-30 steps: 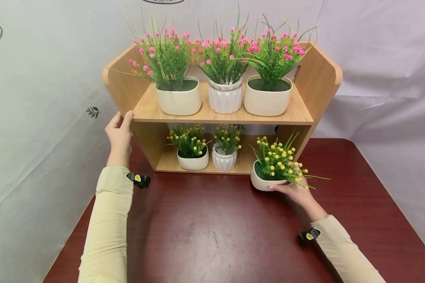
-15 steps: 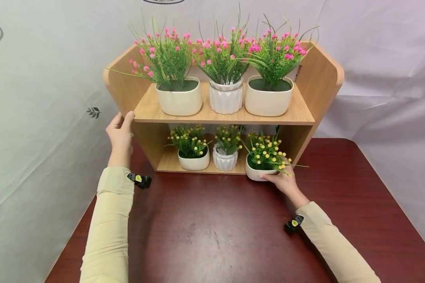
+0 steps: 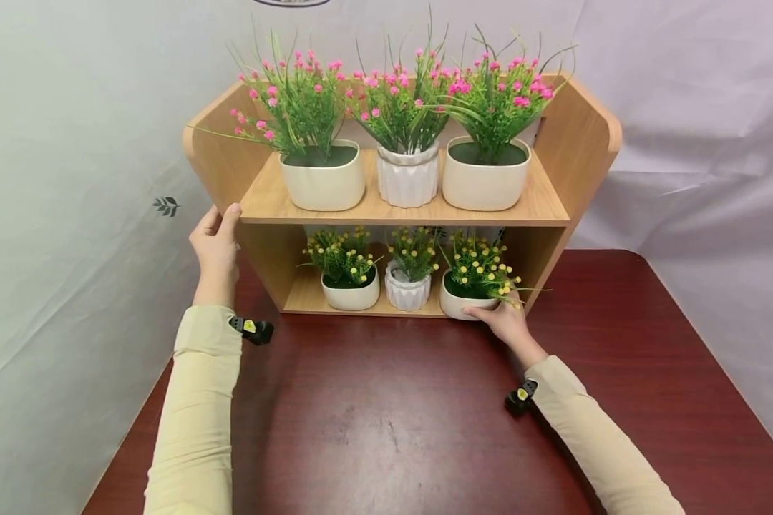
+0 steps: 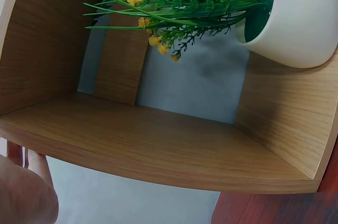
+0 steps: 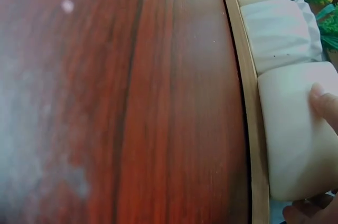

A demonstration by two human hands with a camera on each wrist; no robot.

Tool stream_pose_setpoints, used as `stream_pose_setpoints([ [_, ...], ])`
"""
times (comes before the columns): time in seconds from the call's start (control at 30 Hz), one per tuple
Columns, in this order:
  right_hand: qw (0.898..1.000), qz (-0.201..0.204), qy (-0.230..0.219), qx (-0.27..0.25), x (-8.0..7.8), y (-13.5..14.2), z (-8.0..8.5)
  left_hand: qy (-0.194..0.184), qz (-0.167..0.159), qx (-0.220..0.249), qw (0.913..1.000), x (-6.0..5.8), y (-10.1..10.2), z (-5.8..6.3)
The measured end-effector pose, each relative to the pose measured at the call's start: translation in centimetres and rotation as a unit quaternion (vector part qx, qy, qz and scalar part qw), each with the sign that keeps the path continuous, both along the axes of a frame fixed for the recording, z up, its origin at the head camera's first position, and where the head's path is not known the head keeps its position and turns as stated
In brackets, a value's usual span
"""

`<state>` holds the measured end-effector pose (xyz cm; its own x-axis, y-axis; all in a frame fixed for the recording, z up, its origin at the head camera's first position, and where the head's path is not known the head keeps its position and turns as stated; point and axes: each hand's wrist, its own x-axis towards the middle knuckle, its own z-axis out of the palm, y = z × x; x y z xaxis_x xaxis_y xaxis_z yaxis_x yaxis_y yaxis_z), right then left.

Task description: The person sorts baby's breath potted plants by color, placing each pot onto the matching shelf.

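Observation:
A two-tier wooden shelf (image 3: 399, 216) stands on the table. At the right end of its lower tier, my right hand (image 3: 510, 323) grips a cream oval flowerpot (image 3: 457, 306) with yellow flowers, thumb on the front; the other fingers are mostly hidden by plant and pot. The right wrist view shows this pot (image 5: 296, 139) beside a fluted white pot (image 5: 280, 34), just inside the shelf's front edge. My left hand (image 3: 215, 250) touches the shelf's left side panel from outside, fingers fairly straight. In the left wrist view those fingers (image 4: 38, 166) reach up against the panel.
On the lower tier also stand a cream oval pot (image 3: 353, 297) and a fluted white pot (image 3: 408, 293), both with yellow flowers. Above them are several pink-flowered plants in white pots (image 3: 325, 184). The dark red table (image 3: 373, 415) lies in front; pale cloth hangs behind.
My right hand has moved the yellow-flowered pot left and back, from in front of the lower tier onto its right end. The left hand has stayed at the side panel.

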<state>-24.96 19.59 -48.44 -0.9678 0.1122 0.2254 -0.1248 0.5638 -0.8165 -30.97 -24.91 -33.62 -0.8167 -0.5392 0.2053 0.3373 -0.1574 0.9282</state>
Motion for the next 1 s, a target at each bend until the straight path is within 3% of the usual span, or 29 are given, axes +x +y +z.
stream_pose_setpoints([
  [0.3,0.998,-0.061,-0.027,-0.010,-0.2,-1.0,-0.6,-0.015,-0.002,-0.005,0.9999,0.1,-0.1,0.0],
  [0.6,0.998,-0.057,-0.011,-0.003,-0.6,-1.2,-0.5,-0.025,0.000,-0.013,0.9996,0.2,0.0,0.1],
  [0.87,0.998,-0.053,-0.038,0.017,-0.6,-1.0,-0.4,-0.014,0.006,-0.005,0.9999,0.3,0.4,0.0],
  [1.0,0.998,-0.045,-0.021,0.025,-0.4,-1.0,-0.3,-0.010,0.006,0.000,0.9999,0.3,0.4,0.0],
])
